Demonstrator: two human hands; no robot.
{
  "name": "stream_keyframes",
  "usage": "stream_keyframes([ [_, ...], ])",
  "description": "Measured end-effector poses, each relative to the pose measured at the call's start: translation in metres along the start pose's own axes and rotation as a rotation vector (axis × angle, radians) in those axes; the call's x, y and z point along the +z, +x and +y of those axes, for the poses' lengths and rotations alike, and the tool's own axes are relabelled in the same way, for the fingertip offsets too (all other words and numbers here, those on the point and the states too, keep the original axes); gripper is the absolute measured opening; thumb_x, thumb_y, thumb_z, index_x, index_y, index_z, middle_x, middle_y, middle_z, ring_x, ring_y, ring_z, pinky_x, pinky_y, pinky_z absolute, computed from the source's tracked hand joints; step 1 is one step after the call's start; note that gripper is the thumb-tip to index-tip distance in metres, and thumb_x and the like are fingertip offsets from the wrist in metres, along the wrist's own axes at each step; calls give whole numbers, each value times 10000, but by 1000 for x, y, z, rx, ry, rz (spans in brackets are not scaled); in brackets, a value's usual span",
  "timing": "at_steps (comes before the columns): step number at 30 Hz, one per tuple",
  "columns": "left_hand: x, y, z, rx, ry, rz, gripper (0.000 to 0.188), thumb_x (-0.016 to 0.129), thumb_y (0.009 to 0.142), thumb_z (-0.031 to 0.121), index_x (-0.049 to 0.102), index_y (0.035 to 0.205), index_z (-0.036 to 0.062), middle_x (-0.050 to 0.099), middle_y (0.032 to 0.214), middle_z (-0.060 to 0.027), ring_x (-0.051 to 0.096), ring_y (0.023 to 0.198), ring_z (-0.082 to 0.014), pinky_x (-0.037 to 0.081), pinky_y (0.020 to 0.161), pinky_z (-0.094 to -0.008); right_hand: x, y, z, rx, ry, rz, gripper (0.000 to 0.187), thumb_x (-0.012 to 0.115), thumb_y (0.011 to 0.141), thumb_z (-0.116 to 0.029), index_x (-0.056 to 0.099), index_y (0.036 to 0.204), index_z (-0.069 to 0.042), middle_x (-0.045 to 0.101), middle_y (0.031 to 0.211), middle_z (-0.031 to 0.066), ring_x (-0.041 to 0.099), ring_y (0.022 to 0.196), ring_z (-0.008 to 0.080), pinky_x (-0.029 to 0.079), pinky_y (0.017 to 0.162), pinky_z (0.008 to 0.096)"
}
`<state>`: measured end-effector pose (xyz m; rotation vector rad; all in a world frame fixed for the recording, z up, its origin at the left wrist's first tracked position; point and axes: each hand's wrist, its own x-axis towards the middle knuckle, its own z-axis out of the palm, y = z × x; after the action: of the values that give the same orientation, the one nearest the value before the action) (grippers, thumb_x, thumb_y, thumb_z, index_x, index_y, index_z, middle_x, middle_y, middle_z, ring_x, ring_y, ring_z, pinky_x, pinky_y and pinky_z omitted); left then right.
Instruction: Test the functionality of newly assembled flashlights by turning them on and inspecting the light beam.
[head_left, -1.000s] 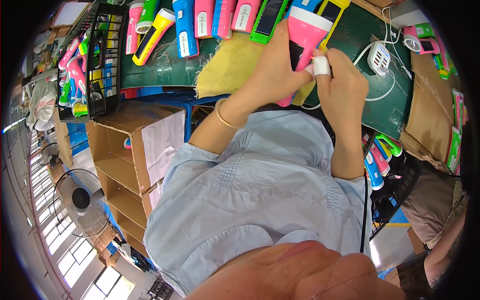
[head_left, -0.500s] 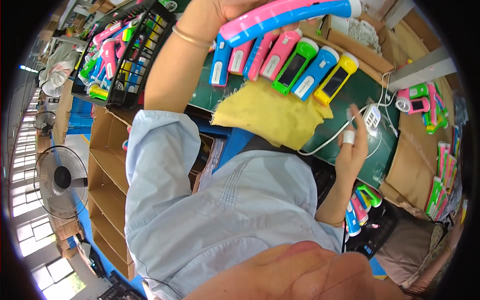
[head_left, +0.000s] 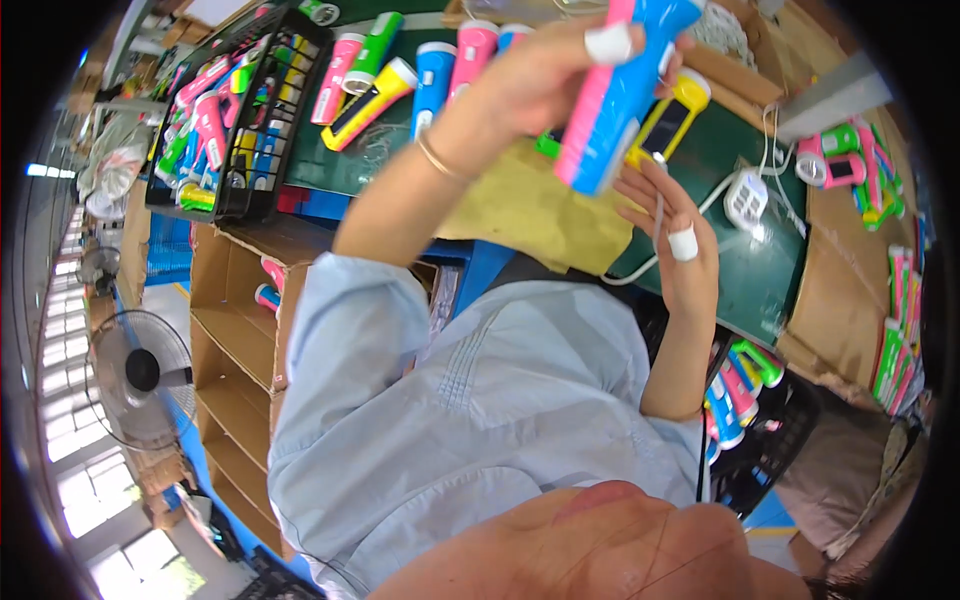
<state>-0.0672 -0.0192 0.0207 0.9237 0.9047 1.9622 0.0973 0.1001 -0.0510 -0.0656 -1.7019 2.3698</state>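
Note:
My left hand [head_left: 545,80], its thumb wrapped in white tape, grips a pink-and-blue flashlight [head_left: 622,105] held tilted over the table. Just below its lower end, my right hand [head_left: 682,225] pinches a thin white cable [head_left: 658,215]. One right finger also wears a white wrap. Whether the cable tip touches the flashlight I cannot tell. Underneath lies a yellow cloth [head_left: 540,210]. A row of flashlights stretches behind, including a blue one [head_left: 433,80], a pink one [head_left: 473,55] and a yellow one [head_left: 680,115], partly covered by my hands and the held flashlight.
Left of the row lie pink, green and yellow flashlights [head_left: 372,102]. A black basket [head_left: 285,120] full of flashlights stands farther left. A white power strip [head_left: 745,200] with cords sits on the green table [head_left: 745,290]. Cardboard shelves [head_left: 235,345] stand at the left.
The flashlight has swung from nearly level to a steep tilt and come lower. My right hand has moved up and left toward it and now pinches the cable. The view has shifted a little.

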Motion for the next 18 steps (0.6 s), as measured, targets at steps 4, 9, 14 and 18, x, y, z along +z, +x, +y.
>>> stream_keyframes([
  [4, 12, -23, -67, 36, -217, 82, 524, 645, 811, 280, 440, 1209, 7, 559, 1035, -99, 561, 977, -231, 456, 882, -363, 5, -2, -4, 214, -182, 89, 536, 675, 789, -309, 490, 1157, 33, 570, 1004, 71, 536, 875, 111, 436, 726, 261],
  [9, 30, -29, -84, 152, -265, 558, 451, 448, 877, 456, 525, 990, 26, 585, 839, -97, 585, 723, -194, 500, 672, -317, 7, -13, 10, -217, -915, 297, 404, 727, 724, -176, 538, 1022, 19, 581, 969, 154, 604, 815, 253, 472, 721, 288],
  [14, 26, -27, -82, 24, -279, 593, 743, 211, 830, 694, 531, 726, 32, 549, 634, -96, 527, 562, -190, 437, 512, -284, -7, -4, 13, 132, -296, 65, 436, 620, 846, -251, 541, 1148, 53, 608, 967, 83, 549, 870, 105, 443, 760, 234],
  [18, 16, -30, -91, -2, -283, 482, 785, 151, 813, 713, 524, 692, 33, 539, 608, -91, 533, 549, -188, 438, 494, -277, -14, 6, 19, 257, -253, -22, 440, 621, 846, -256, 543, 1136, 66, 610, 970, 89, 551, 873, 107, 439, 768, 229],
])
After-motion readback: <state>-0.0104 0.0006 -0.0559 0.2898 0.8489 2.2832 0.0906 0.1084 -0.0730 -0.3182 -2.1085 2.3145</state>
